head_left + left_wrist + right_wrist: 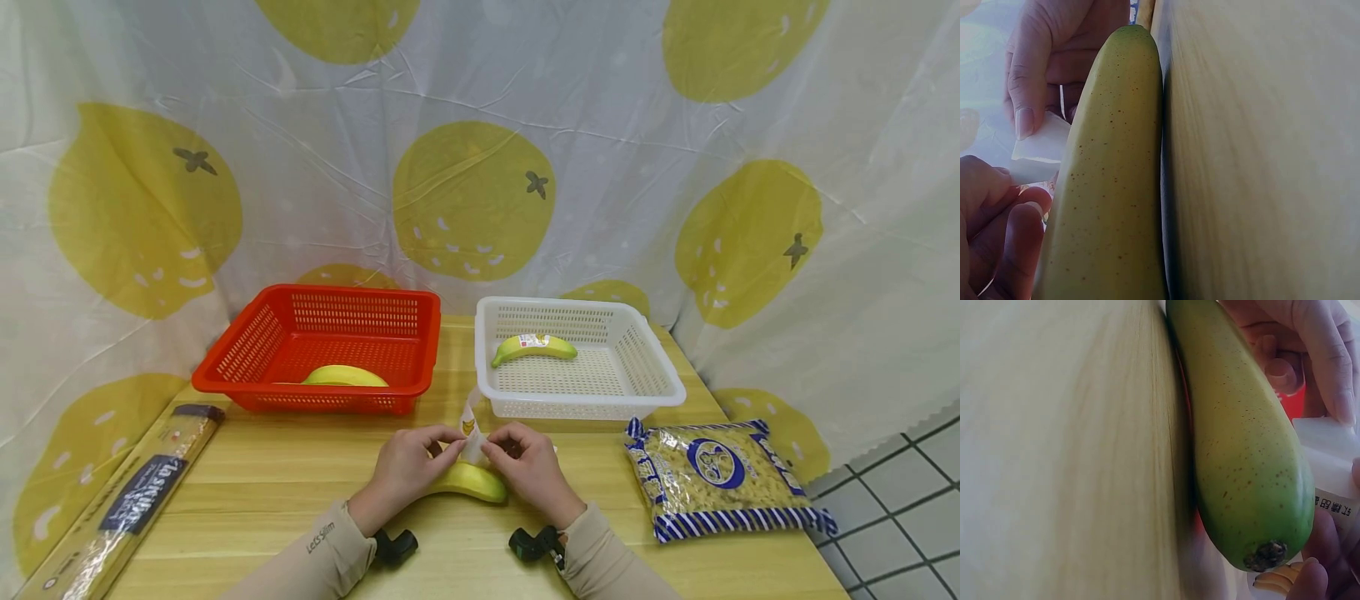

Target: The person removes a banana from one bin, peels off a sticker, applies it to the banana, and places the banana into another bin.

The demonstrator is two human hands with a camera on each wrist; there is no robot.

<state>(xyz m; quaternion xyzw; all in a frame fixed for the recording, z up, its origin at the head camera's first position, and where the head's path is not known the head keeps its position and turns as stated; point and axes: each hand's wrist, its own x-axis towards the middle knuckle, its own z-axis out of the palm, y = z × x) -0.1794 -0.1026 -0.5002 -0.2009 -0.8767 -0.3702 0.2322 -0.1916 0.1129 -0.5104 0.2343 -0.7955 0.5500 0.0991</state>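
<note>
A banana [468, 482] lies on the wooden table, nearer the person than both hands' fingertips. Just beyond it, the left hand [411, 463] and the right hand [529, 467] pinch a white printed label [472, 433] between thumbs and fingers, one at each side. In the left wrist view the banana [1110, 156] fills the middle, with the label [1041, 150] held behind it. The right wrist view shows the banana's dark tip and green end [1260, 512], and the label [1329, 456] with printed characters and a banana picture beside it.
A red basket [315, 402] with a banana [345, 376] stands back left. The white basket [581, 410] at back right holds a labelled banana [551, 347]. A long pasta pack [142, 492] lies at left, a pasta bag [720, 471] at right. A patterned curtain hangs behind.
</note>
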